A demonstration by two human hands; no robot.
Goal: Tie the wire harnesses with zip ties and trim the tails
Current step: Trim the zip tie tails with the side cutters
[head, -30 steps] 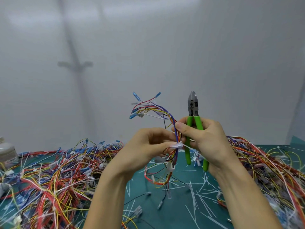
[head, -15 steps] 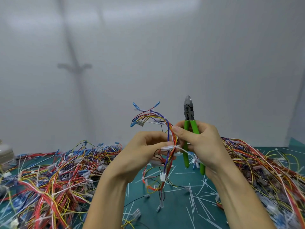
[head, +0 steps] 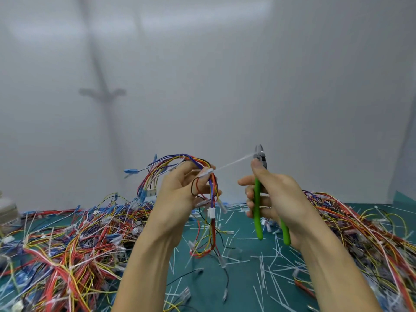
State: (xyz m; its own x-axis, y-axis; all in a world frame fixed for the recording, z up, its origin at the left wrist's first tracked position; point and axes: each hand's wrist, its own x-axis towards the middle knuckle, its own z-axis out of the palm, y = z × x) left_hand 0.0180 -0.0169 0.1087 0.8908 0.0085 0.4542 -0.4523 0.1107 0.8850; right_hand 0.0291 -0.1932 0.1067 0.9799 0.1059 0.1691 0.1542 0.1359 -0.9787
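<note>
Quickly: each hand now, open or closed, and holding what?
Left hand: closed, holding the wire bundle.
Right hand: closed, holding the green cutters.

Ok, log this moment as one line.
left hand: holds harness | right hand: grips cutters | zip tie: tail taut to cutters' head, untrimmed | next: probably trim

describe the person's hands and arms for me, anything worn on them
Both hands are bare, with no gloves. The left hand and right hand show no rings, and neither wrist carries a watch or band. The left forearm and right forearm are uncovered down to the picture's lower edge, with no sleeve in view. No tape or markings show on them.
</note>
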